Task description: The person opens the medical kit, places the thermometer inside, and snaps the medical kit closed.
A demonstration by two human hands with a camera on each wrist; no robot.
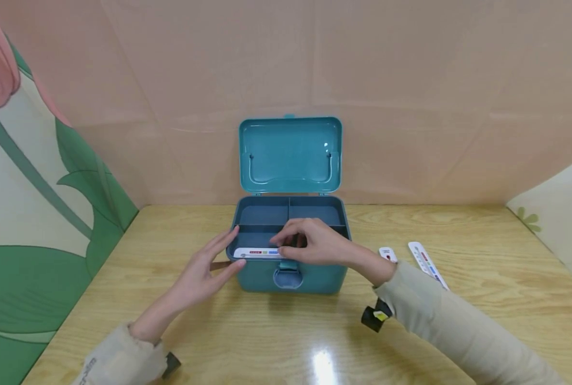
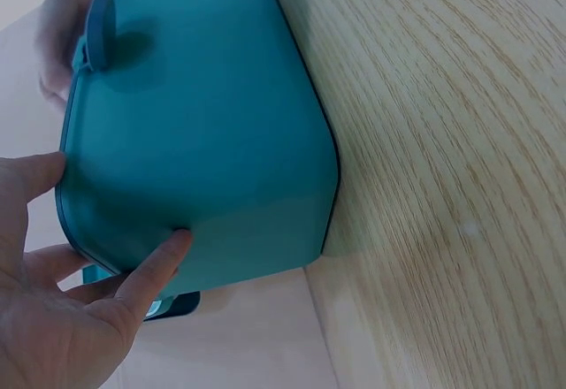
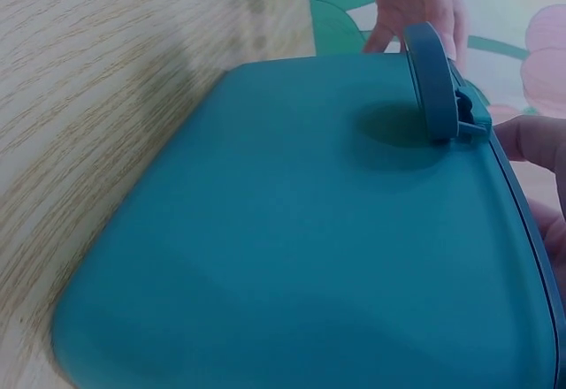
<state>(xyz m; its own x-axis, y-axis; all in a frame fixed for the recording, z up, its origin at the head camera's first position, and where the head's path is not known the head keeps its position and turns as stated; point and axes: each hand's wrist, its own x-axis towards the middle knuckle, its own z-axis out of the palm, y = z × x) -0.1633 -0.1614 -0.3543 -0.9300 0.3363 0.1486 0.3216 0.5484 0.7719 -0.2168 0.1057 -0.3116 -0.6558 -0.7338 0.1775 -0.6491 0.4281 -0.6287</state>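
Observation:
A teal storage box [image 1: 257,279] stands on the table with its lid [image 1: 290,152] raised behind it. Dividers split the tray [image 1: 265,214] inside into compartments. Along the front rim lies a white strip [image 1: 254,253] with red, yellow and blue marks, like a flat thermometer. My right hand [image 1: 317,243] pinches this strip near its right end, thumb in front. The left hand [image 1: 200,274] spreads its fingers at the box's left front corner. In the left wrist view its fingers [image 2: 159,265] touch the box wall and rim. The right fingertips are hidden in the right wrist view.
Right of the box, a similar marked strip [image 1: 424,259] lies on the wooden table [image 1: 286,342]. Nearer the box, another white piece [image 1: 388,253] shows, partly covered by the right forearm. A pinkish cloth [image 1: 411,107] hangs behind; a printed panel [image 1: 25,214] borders the left.

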